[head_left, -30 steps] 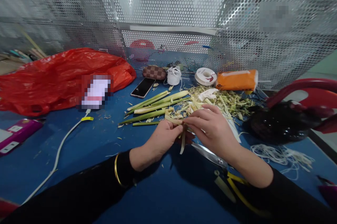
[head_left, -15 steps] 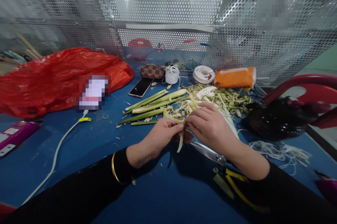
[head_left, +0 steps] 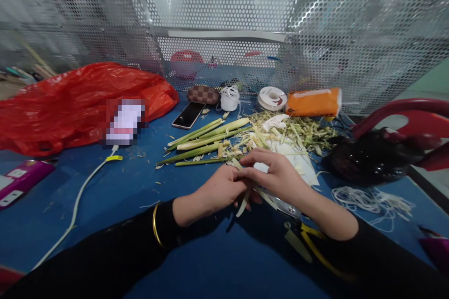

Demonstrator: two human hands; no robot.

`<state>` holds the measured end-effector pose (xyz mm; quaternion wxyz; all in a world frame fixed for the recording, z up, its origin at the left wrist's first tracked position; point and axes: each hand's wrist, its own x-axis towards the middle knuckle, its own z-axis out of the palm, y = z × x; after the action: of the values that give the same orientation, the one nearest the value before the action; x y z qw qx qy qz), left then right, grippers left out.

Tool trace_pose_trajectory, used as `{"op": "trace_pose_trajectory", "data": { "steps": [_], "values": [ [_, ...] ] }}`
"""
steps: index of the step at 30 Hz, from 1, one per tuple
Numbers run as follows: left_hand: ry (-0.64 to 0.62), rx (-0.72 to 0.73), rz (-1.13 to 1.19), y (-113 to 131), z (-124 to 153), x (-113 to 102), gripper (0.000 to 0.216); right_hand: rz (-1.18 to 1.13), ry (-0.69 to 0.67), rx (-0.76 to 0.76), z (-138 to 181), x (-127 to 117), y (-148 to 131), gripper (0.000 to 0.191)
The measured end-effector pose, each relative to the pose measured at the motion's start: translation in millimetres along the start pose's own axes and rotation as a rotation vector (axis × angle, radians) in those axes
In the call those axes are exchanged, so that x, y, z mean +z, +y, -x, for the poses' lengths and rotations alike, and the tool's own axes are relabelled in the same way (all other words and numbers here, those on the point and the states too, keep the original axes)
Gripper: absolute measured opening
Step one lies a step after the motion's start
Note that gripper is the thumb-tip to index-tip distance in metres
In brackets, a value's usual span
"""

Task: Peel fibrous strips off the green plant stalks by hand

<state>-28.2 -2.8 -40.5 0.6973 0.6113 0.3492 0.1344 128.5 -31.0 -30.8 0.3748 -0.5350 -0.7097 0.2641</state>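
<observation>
My left hand [head_left: 213, 191] and my right hand [head_left: 277, 175] meet over the blue table [head_left: 115, 186], both pinched on a pale leaf strip [head_left: 242, 203] that hangs down between them. Green stalks [head_left: 203, 142] lie just beyond my hands, beside a heap of trimmings [head_left: 298, 133]. Scissors with yellow handles [head_left: 298, 229] lie under my right wrist. My left wrist wears a gold bangle.
A red plastic bag [head_left: 70, 102] fills the left. A phone [head_left: 189, 115], checkered pouch [head_left: 203, 94], white string ball [head_left: 229, 98], tape roll [head_left: 271, 98] and orange packet [head_left: 314, 101] line the perforated metal screen. A black bag [head_left: 372, 156], loose white string [head_left: 368, 198] and a cable [head_left: 80, 196] lie around.
Both hands have drawn back toward me and slightly down with the strip. The right hand's fingers have closed in tighter on it.
</observation>
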Motion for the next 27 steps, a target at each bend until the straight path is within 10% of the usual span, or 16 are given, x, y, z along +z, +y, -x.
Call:
{"op": "trace_pose_trajectory", "data": {
  "steps": [6, 15, 27],
  "values": [
    [-0.045, -0.011, -0.041, -3.7, -0.9, -2.8, 0.026, -0.129, 0.017, 0.08, 0.6, 4.1, -1.2, 0.007],
    [0.085, 0.035, 0.192, 4.1, -1.5, -10.7, 0.017, 0.239, 0.192, -0.311, 1.9, -3.2, -2.2, 0.01],
    [0.165, 0.136, 0.311, 4.8, -2.8, -14.5, 0.019, 0.197, 0.235, -0.355, 1.3, -6.4, -1.3, 0.008]
  ]
}}
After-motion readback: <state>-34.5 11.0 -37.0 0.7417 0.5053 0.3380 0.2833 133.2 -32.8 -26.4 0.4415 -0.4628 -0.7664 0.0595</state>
